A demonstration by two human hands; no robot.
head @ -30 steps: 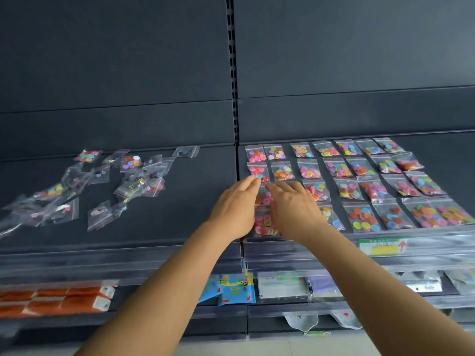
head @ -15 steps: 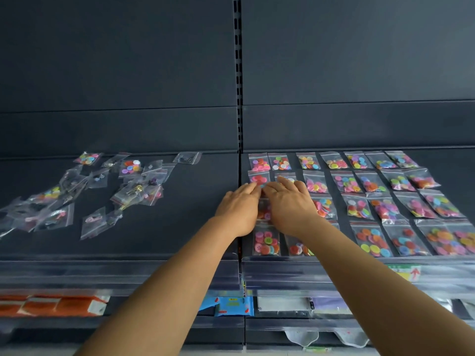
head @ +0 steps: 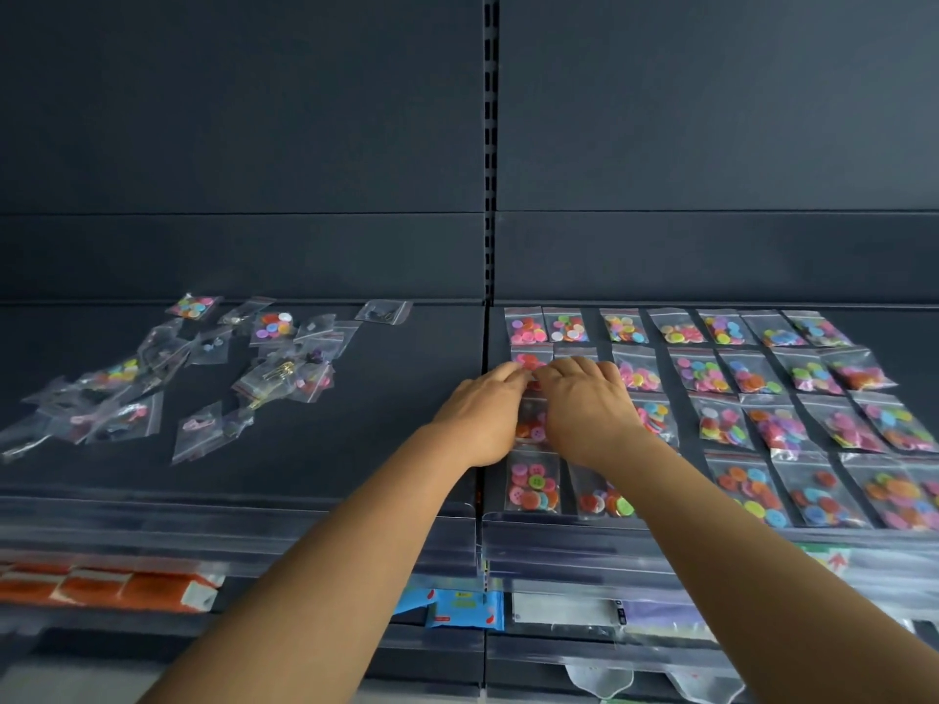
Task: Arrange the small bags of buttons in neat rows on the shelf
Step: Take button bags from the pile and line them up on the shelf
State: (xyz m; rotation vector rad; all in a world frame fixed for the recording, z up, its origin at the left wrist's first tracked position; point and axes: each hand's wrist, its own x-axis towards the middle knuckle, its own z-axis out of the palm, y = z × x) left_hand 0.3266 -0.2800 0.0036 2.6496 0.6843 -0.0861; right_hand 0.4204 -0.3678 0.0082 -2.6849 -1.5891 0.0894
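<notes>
Both grips work side by side at the left edge of the laid-out grid: the left hand (head: pixel 480 416) and right hand (head: pixel 584 406) lie knuckles up, fingertips almost meeting on the small bags in the second row from the back. The fingers curl down onto the plastic, but whether either one pinches a bag or only presses on it cannot be told.

The dark shelf (head: pixel 355 449) runs the full width, split by a slotted upright. On its right half the rows of button bags (head: pixel 752 398) lie flat in lines reaching from the back panel to the front lip; each clear zip bag holds a cluster of mixed coloured buttons. One such bag (head: pixel 533 482) sits just below the left wrist at the front edge.

On the left half lies a loose heap of bags (head: pixel 203 378), overlapping and askew, some with bright buttons, others with darker contents too small to make out.

Lower shelves hold orange packets (head: pixel 101 589) and a blue packet (head: pixel 460 607).
</notes>
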